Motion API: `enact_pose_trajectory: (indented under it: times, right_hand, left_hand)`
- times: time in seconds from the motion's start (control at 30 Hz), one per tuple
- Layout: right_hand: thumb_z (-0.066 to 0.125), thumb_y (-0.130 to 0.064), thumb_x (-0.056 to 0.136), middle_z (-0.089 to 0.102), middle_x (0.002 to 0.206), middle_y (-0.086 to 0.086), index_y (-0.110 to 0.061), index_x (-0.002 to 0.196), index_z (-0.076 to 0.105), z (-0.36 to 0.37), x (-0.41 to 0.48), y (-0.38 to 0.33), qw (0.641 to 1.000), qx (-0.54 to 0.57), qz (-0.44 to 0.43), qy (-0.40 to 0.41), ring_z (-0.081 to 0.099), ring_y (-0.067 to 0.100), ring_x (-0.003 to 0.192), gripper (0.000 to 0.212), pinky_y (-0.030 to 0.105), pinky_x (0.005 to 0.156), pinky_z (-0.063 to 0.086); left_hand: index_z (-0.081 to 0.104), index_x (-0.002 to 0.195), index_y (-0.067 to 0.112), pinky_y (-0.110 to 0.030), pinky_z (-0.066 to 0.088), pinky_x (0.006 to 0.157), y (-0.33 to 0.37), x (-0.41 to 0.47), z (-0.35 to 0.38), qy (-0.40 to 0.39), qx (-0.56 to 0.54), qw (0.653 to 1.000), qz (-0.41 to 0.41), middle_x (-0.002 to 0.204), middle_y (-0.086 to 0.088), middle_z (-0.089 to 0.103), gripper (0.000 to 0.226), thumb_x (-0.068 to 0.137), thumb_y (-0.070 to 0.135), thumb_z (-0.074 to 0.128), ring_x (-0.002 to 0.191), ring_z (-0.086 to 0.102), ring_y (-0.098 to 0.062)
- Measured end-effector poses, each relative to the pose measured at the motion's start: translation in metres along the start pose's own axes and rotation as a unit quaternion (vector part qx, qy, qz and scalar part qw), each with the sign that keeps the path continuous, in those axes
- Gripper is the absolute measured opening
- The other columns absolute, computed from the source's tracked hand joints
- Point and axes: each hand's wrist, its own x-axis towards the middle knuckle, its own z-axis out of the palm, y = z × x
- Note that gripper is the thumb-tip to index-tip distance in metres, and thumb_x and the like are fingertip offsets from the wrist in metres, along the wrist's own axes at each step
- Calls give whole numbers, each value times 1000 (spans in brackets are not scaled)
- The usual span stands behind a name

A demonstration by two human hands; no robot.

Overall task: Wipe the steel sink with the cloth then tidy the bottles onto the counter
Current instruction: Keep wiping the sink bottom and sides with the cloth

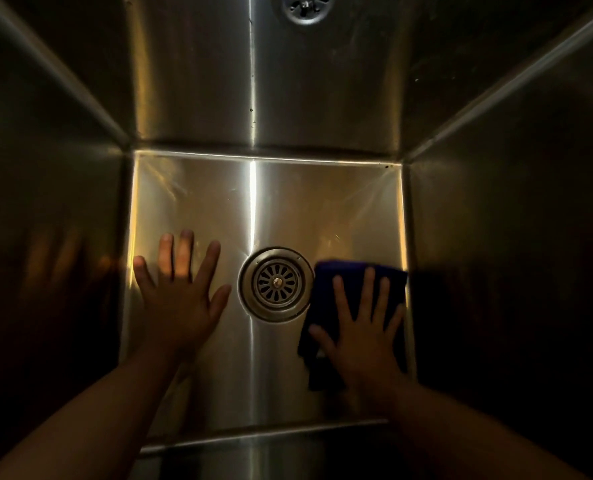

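Head view: 2 hands, left (180,303) bare, right (364,327) pressing cloth (350,275), inside sink (288,202).

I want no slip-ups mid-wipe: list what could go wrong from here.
1. The cloth lies under the flat fingers of the right hand, not gripped; it may bunch or slide out, perhaps snagging on the drain strainer beside it.
2. The left hand rests bare on the steel sink floor; it could slip or leave fresh prints.
3. The dark specks at the back right corner, far from the cloth, may get missed.
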Motion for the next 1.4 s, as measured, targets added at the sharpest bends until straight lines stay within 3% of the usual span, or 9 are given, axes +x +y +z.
enact_pose_trajectory:
  times: [0.13, 0.33, 0.6, 0.73, 0.8, 1.03, 1.17, 1.27, 1.4]
  right_hand:
    - [26, -80, 79, -29, 155, 11, -44, 145, -19, -50, 90, -4, 996, 3, -27, 81, -26, 35, 141, 87, 64, 107, -13]
    - [15, -88, 72, -42, 149, 2, -53, 134, -31, -89, 155, 6, 995, -9, -71, 67, -35, 29, 138, 85, 59, 108, -18]
    - [9, -85, 75, -31, 154, 7, -48, 137, -30, -61, 102, 22, 991, -40, -98, 79, -30, 28, 140, 82, 57, 111, -13]
    - [7, -82, 78, -46, 145, 12, -40, 136, -37, -20, 22, 37, 990, -79, -117, 1, -41, 33, 134, 84, 63, 109, -16]
    - [19, -83, 77, -54, 137, 13, -37, 131, -45, -3, -19, 45, 982, -106, -152, -47, -47, 34, 129, 95, 65, 107, -13]
    - [56, -89, 48, -28, 151, 27, -14, 146, -25, -12, -70, 44, 953, -205, -222, 34, -23, 42, 140, 147, 56, 101, 7]
    - [68, -78, 50, 6, 153, 32, -22, 152, -5, -14, -75, 34, 977, -146, -153, -28, -1, 42, 144, 137, 63, 92, 42]
    - [60, -53, 80, -12, 156, 25, -34, 150, -1, -18, -65, 25, 970, -151, -146, -125, -8, 47, 142, 95, 67, 105, 25]
    - [59, -31, 83, -11, 155, 25, -25, 147, 6, -21, -59, -1, 973, -134, -101, -156, -6, 49, 140, 84, 67, 101, 28]
  left_hand:
    - [24, 150, 29, -66, 10, 107, -1, 1, 2, -1, 6, 1000, -2, 159, -14, 14, 69, 87, 59, 27, 146, 8, -36]
    - [22, 150, 30, -65, 9, 107, -2, 0, 5, -1, 14, 1000, 1, 159, -14, 13, 70, 87, 59, 26, 147, 7, -35]
    - [19, 151, 31, -66, 8, 108, 0, -1, 2, 1, -3, 1000, -6, 160, -12, 8, 70, 87, 58, 27, 147, 4, -34]
    - [19, 151, 31, -66, 8, 107, 0, 1, 1, 3, -6, 1000, -1, 160, -11, 6, 69, 87, 57, 28, 147, 2, -33]
    - [20, 151, 30, -65, 7, 107, -1, 1, 2, 2, -9, 1000, -2, 160, -11, 5, 69, 87, 57, 28, 147, 2, -34]
    - [22, 151, 27, -66, 6, 107, -3, 0, 1, 12, -6, 1000, 8, 161, -12, 4, 68, 89, 54, 32, 147, 2, -35]
    - [26, 150, 27, -66, 9, 108, -4, -1, -7, -4, -4, 1000, 6, 160, -14, 10, 67, 89, 54, 36, 146, 8, -37]
    - [33, 147, 26, -63, 15, 107, 2, 1, -26, -34, -40, 999, -11, 155, -18, 22, 68, 86, 55, 37, 142, 21, -38]
    - [43, 141, 22, -61, 19, 106, 22, -4, -50, -56, -113, 990, -61, 148, -20, 34, 66, 84, 54, 36, 136, 32, -38]
